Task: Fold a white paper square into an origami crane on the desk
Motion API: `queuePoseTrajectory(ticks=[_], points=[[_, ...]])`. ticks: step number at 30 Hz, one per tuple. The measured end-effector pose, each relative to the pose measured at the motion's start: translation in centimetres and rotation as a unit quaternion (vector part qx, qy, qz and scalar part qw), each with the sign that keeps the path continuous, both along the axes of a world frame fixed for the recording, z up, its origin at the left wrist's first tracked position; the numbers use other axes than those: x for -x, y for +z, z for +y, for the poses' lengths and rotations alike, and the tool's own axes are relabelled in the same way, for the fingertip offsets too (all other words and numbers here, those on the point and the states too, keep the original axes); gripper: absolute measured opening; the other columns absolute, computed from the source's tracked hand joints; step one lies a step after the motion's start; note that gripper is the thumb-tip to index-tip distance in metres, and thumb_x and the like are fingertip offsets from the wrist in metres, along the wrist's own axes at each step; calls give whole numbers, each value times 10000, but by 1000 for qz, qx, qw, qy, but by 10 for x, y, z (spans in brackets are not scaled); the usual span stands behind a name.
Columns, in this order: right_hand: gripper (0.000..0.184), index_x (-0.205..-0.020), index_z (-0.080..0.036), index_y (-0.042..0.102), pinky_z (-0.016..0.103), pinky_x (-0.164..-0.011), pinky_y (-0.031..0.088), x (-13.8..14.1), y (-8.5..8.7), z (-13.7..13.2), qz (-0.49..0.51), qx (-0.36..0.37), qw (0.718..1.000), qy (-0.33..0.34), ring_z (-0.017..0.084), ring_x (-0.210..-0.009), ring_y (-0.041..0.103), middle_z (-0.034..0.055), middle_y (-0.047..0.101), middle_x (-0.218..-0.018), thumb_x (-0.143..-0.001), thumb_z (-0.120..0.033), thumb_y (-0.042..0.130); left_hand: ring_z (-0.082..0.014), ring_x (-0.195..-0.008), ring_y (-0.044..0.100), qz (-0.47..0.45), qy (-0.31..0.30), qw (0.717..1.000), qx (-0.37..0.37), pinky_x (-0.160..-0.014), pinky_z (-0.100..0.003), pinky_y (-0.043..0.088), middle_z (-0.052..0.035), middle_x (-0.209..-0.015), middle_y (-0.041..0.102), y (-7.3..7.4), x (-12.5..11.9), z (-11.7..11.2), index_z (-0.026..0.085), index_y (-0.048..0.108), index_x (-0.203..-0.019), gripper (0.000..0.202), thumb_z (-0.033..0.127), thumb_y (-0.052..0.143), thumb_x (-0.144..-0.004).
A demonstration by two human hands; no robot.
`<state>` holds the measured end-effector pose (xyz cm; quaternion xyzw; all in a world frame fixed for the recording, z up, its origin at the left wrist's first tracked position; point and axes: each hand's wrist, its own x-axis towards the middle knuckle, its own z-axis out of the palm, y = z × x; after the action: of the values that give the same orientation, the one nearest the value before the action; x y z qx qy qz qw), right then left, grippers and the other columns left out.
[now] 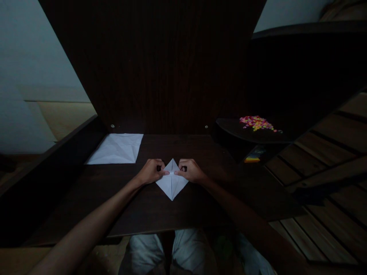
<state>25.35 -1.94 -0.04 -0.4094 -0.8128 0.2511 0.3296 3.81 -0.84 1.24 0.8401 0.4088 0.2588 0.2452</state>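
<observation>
A white folded paper, diamond-shaped with a crease or seam down its middle, is at the centre of the dark desk. My left hand grips its left side, thumb lying on top near the middle seam and fingers curled at the edge. On the opposite side my right hand holds the paper the same way, its thumb pointing in toward the left one. The thumbs are a small gap apart. The curled fingers partly hide the paper's upper side edges.
A creased sheet of white paper lies at the desk's back left. Small pink, red and yellow pieces are heaped on a rounded shelf at the right. A dark panel rises behind the desk; a low side wall bounds the left.
</observation>
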Motion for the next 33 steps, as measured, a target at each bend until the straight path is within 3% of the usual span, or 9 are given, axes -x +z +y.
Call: queuePoseTrajectory(ticks=[8,11,13,16,21,28,33], points=[[240,-556,-159,506,216,-502,300,2,-2,0,-22,1,999,-23,87,-540,427,-35,461,-596,-686,-203,703,-128,-577,513,11,18,1000,-2,-554,-246,366,7,-635,562,1,-2,-3,159,565,-593,184,264,674,-698],[215,-717,-172,544,223,-538,330,0,-1,-1,-22,-8,998,-52,102,-585,444,-33,497,-673,-653,-237,738,-140,-638,531,-18,48,999,-12,-596,-251,403,9,-713,570,-1,0,-7,168,561,-746,180,265,701,-689],[333,-840,-185,529,236,-578,359,-2,0,-3,-25,-32,996,-81,120,-638,457,-18,517,-768,-624,-276,766,-158,-716,540,-34,63,996,-47,-652,-268,430,-1,-795,566,-3,1,-9,176,535,-845,277,279,729,-676],[369,-847,-193,500,268,-639,383,-5,1,-5,-52,-86,991,-92,155,-719,465,9,504,-828,-637,-333,769,-196,-860,532,-22,28,992,-122,-782,-320,440,-34,-891,550,-4,4,-11,176,547,-899,285,299,722,-711],[200,-785,-183,568,321,-741,409,-7,-2,-6,-92,-148,984,-36,195,-844,489,58,535,-898,-759,-339,690,-233,-999,512,25,-28,983,-179,-910,-396,403,-84,-1043,559,-6,6,-9,195,680,-905,175,337,627,-816],[173,-835,-194,698,377,-836,440,-10,-3,-3,-111,-150,982,15,219,-945,531,84,651,-997,-828,-350,623,-245,-1096,541,76,-89,982,-149,-934,-425,433,-78,-1137,666,-10,10,-2,221,710,-1009,248,358,557,-870],[295,-1079,-222,679,448,-922,409,-13,0,-4,-154,-109,981,38,260,-1129,500,94,624,-1210,-841,-377,600,-247,-1219,509,105,-116,981,-112,-1021,-437,399,-103,-1254,602,-6,11,-2,196,662,-1121,373,435,561,-852]])
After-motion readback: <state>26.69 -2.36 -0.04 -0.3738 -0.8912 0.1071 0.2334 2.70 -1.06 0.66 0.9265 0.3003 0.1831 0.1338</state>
